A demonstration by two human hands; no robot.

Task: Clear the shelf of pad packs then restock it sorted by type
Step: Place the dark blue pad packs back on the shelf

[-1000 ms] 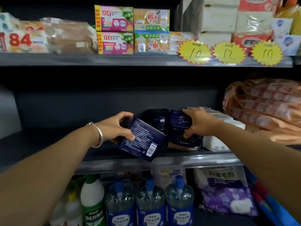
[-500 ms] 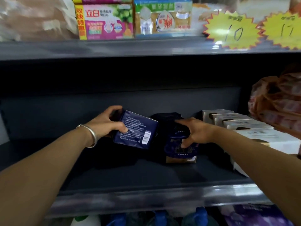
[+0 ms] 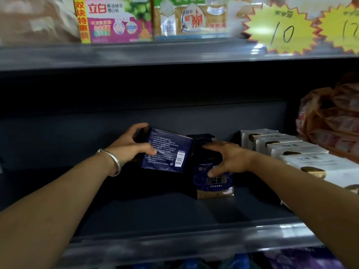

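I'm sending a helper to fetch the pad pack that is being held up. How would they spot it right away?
Look at the dark middle shelf, under the yellow "10" price tag. Left of the row of white boxes stand dark blue pad packs. The one you want is the navy pack gripped in the left hand: tilted, off the shelf, its back showing white print and a barcode.

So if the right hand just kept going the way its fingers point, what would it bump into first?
The right hand points left and slightly into the shelf, fingers spread over the standing dark pack. Going straight on, it would probably meet the tilted blue pack gripped by the left hand, though depth is hard to judge.
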